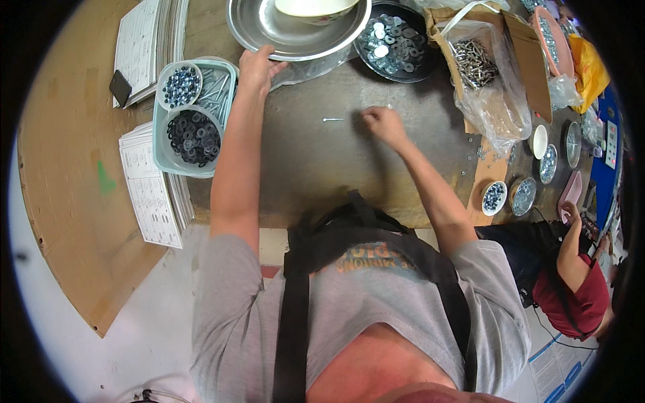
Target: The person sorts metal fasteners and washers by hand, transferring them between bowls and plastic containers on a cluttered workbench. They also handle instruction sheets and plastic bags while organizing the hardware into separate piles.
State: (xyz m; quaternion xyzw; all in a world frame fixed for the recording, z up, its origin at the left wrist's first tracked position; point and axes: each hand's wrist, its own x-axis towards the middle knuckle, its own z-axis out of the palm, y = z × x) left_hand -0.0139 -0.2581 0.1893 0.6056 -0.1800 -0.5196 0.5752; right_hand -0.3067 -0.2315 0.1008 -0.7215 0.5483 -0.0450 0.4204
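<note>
My left hand (254, 70) is at the near left rim of a wide metal basin (295, 50), its fingers against the edge as if gripping it. Inside the basin sits a pale bowl (316, 8), cut off by the top of the view. A single bolt (332, 119) lies on the dark table between my hands. Just right of it, my right hand (384, 125) is closed in a loose fist low over the tabletop; whatever its fingers hold is hidden. Beyond that hand stands a black bowl (428, 69) with large flat washers in it.
On the left, a light-blue tray (159, 144) holds long bolts, a tub of nuts (181, 86) and dark washers (195, 136). Printed sheets (149, 195) and a phone (120, 88) lie beyond. A carton (534, 64) of metal parts is right; a co-worker (571, 282) sits near small bowls.
</note>
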